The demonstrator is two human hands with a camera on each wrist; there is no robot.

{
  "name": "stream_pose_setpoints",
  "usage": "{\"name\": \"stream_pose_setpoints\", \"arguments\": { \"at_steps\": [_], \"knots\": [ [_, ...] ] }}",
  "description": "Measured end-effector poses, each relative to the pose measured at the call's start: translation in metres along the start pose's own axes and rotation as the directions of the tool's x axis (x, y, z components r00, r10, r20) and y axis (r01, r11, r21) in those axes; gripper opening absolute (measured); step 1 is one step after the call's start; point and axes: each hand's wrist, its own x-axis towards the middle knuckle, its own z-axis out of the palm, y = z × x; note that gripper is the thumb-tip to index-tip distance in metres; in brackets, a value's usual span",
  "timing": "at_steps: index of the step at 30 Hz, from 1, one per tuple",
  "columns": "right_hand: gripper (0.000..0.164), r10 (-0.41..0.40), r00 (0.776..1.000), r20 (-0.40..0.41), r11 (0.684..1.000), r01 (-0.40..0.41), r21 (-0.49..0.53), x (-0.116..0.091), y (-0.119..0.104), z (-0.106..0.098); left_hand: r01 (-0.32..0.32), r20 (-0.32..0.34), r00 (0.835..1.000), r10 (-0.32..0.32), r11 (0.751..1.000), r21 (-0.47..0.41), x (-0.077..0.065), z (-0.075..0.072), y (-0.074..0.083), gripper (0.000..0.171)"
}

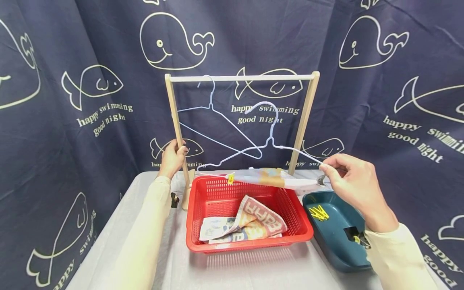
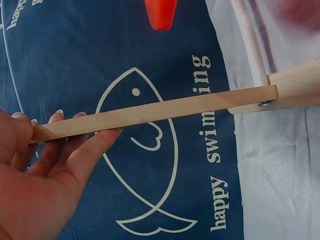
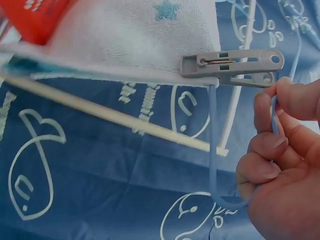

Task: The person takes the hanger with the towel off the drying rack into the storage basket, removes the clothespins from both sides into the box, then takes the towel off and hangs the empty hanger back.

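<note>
- Left hand (image 1: 172, 159): thumb and fingers closed lightly about the left upright of the wooden rack (image 1: 177, 121), below mid-height; no other item held.
- Right hand (image 1: 353, 189): fingers curled, thumb and forefinger pinching the right end of a blue hanger (image 1: 271, 139); no gap at the pinch.
- Held hanger: hook uppermost, below the rail (image 1: 253, 78) and apart from it. Its left end lies above the back left corner of the red basket (image 1: 250, 245).
- Towel (image 1: 266, 177): on the held hanger's lower bar, a yellow peg (image 1: 230, 179) at its left end and a grey peg (image 3: 232, 65) at its right, just beside the right fingertips.
- Second hanger (image 1: 210, 105): hooked over the rail near its left end, no cloth on it.
- Rack stands toward the back edge of the table (image 1: 250, 278); basket before it, with a printed cloth (image 1: 262, 219) inside. A teal tray (image 1: 337, 264) adjoins the basket's right edge, yellow pegs (image 1: 319, 212) near its back left corner.
- Assessment: the step appears to be hanging the loaded hanger. Advisable to lift the hook above the rail, level the bar, and lower it right of the second hanger.
- Caution: a one-ended hold may let the hanger swing; the left hand should steady the upright without pushing, and the right fingers should avoid the grey peg.
</note>
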Motion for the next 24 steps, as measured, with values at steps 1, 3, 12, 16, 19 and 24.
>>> {"name": "stream_pose_setpoints", "arguments": {
  "at_steps": [1,3,12,16,19,24],
  "knots": [
    [0.01,0.0,1.0,-0.001,1.0,0.0,0.006,0.001,-0.003,0.0,0.0,-0.003,1.0,0.0,1.0,0.003,0.0,0.0,0.0,0.021],
    [0.01,-0.003,1.0,0.0,1.0,0.003,0.017,0.003,-0.008,0.0,0.001,-0.004,1.0,-0.001,1.0,0.007,0.0,0.0,-0.001,0.02],
    [0.006,0.019,0.999,0.031,0.999,-0.02,0.042,0.011,-0.025,0.006,0.02,0.09,0.996,-0.02,1.0,-0.008,-0.002,-0.016,-0.003,0.041],
    [0.005,0.036,0.998,0.054,0.999,-0.038,0.037,0.013,-0.026,0.009,0.015,0.075,0.997,-0.014,1.0,-0.006,-0.006,-0.031,0.001,0.053],
    [0.004,0.037,0.998,0.059,0.999,-0.039,0.034,0.014,-0.026,0.011,-0.002,0.051,0.999,0.001,1.0,0.021,-0.012,-0.042,0.005,0.051],
    [0.003,0.046,0.996,0.077,0.998,-0.05,0.047,0.016,-0.025,0.014,-0.05,0.037,0.998,0.047,0.996,0.076,-0.026,-0.06,0.02,0.042]
  ]
}}
